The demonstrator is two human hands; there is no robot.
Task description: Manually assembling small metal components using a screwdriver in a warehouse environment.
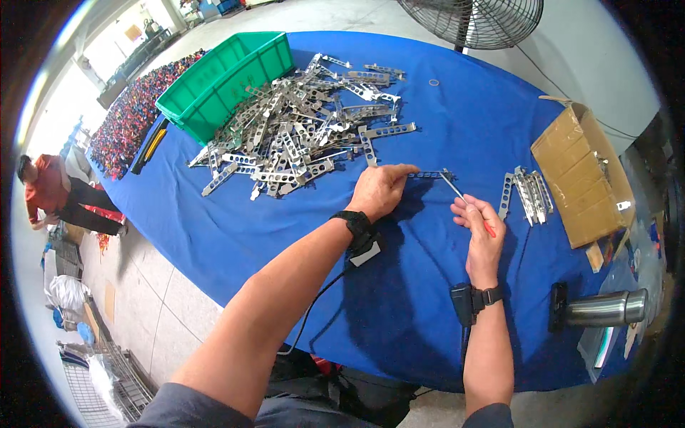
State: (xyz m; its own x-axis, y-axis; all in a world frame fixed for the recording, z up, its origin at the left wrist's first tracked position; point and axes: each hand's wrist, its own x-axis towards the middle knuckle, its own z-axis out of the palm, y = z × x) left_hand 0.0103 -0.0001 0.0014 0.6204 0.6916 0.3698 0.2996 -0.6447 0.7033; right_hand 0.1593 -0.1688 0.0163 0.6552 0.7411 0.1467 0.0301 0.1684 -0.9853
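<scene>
Near the middle of the blue-covered table, my left hand [380, 191] is closed on one end of a perforated metal bracket [426, 175], a narrow silver strip with a row of round holes. The strip points to the right, just above the cloth. In my right hand [479, 222] is a slim tool [452, 187] with a silver shaft and a red handle end; its exact kind I cannot make out. The shaft's tip meets the bracket's right end. Beyond my left hand lies a large heap of similar metal brackets [285, 135].
A green plastic crate [221, 85] stands behind the heap. To the right are a small row of brackets [529, 196], an opened cardboard box [581, 178] and a steel flask [606, 309] lying down. A fan [474, 18] stands beyond; another person [61, 192] is at far left.
</scene>
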